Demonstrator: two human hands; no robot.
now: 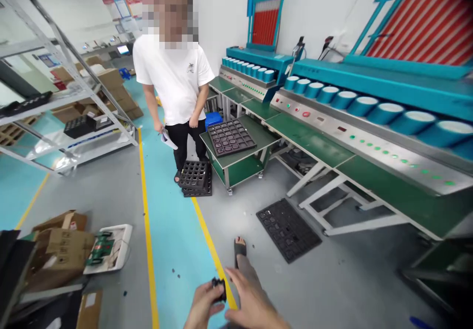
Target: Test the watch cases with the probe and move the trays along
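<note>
At the bottom centre, my left hand (205,302) grips a small black part (219,289) with notched edges; its exact kind is too small to tell. Just to the right of it, my right hand (251,299) is held with its fingers apart and nothing visible in them. The fingertips of that hand come close to the black part, and I cannot tell whether they touch it. Both hands are above the floor, in front of my legs and one sandalled foot (240,252).
A black compartment tray (288,230) lies on the floor. Another tray (232,137) rests on a green wheeled cart (247,171). A person (175,80) stands beside stacked trays (194,176). Blue machines (354,100) line the right; cardboard boxes (64,250) and a metal rack (88,156) stand left.
</note>
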